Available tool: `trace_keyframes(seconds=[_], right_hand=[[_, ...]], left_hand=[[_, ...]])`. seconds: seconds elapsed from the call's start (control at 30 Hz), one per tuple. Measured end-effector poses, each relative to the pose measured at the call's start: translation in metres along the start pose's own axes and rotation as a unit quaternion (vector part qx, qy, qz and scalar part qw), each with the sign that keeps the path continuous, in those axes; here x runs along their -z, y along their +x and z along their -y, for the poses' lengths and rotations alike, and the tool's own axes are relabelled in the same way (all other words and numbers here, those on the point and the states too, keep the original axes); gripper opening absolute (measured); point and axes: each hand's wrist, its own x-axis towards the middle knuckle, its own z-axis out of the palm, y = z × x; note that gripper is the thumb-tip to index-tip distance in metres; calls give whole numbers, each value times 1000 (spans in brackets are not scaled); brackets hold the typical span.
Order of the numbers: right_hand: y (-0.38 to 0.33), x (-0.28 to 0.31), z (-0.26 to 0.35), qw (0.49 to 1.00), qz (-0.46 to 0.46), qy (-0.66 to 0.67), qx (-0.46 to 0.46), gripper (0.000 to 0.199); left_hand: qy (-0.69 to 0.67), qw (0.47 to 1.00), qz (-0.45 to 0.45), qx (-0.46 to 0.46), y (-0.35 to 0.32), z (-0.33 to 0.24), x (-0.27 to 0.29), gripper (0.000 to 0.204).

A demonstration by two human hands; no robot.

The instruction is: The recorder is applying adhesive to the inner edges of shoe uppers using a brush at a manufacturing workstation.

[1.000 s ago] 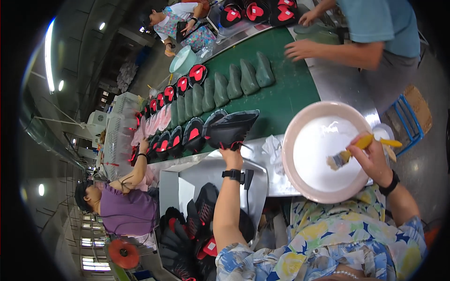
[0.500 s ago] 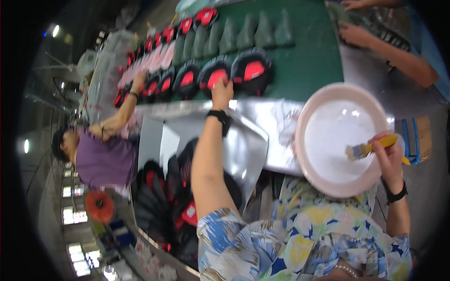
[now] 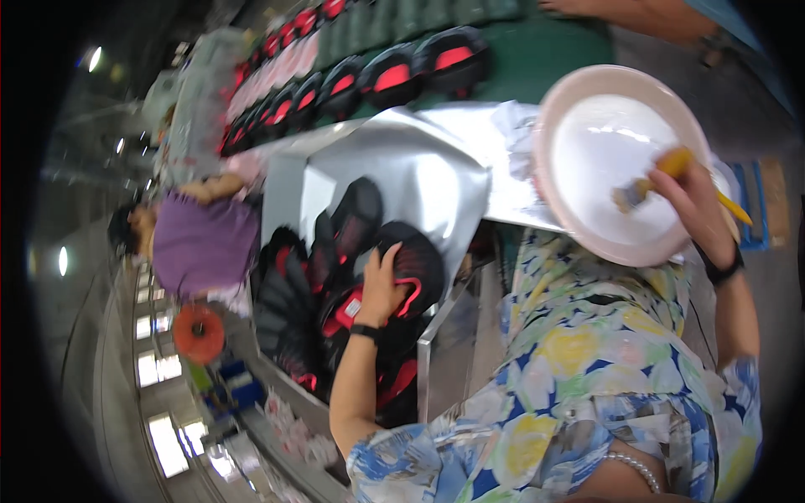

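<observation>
My left hand [image 3: 382, 289] reaches down into a metal bin, its fingers apart on a black and red shoe upper [image 3: 418, 261]. Around it in the bin lie several more dark uppers [image 3: 285, 314], some with red linings. My right hand [image 3: 692, 201] grips a paintbrush [image 3: 637, 191] with a yellow handle. The bristles hang over white liquid in a pale pink basin [image 3: 549, 197]. Beside that hand, a thin yellow handle [image 3: 735, 210] sticks out past the basin rim; what it belongs to is hidden.
Rows of black and red uppers [image 3: 390, 77] and grey-green foot-shaped pieces [image 3: 381, 25] stand on a green table [image 3: 549, 54]. A person in purple [image 3: 205, 243] is at the left; another person's arm [image 3: 646, 21] is at the far right. The bin's metal edge [image 3: 423, 369] runs beside my left arm.
My left hand has left the row of uppers on the table and come down into the bin. The view has shifted downward. My right hand still holds the brush over the basin.
</observation>
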Motion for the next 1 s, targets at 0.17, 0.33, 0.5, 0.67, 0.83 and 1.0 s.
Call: trace_keyframes(seconds=[0.17,0.33,0.5,0.67,0.83,1.0], right_hand=[[41,-41,21,994,42,-74,71,29],[25,-63,20,957,203,-183,100,23],[27,-24,-13,949,171,-246,103,22],[34,32,15,975,19,-143,169,21],[45,42,61,968,19,6,251,22],[32,59,60,969,-24,-116,217,27]], left_hand=[[67,992,-97,-50,4,13,19,57],[-239,954,-181,-23,49,-13,83,40],[-226,947,-225,-43,71,-33,106,41],[-229,933,-254,-112,117,-107,95,42],[-237,912,-264,-206,145,-183,83,42],[-245,886,-283,-274,148,-222,75,43]])
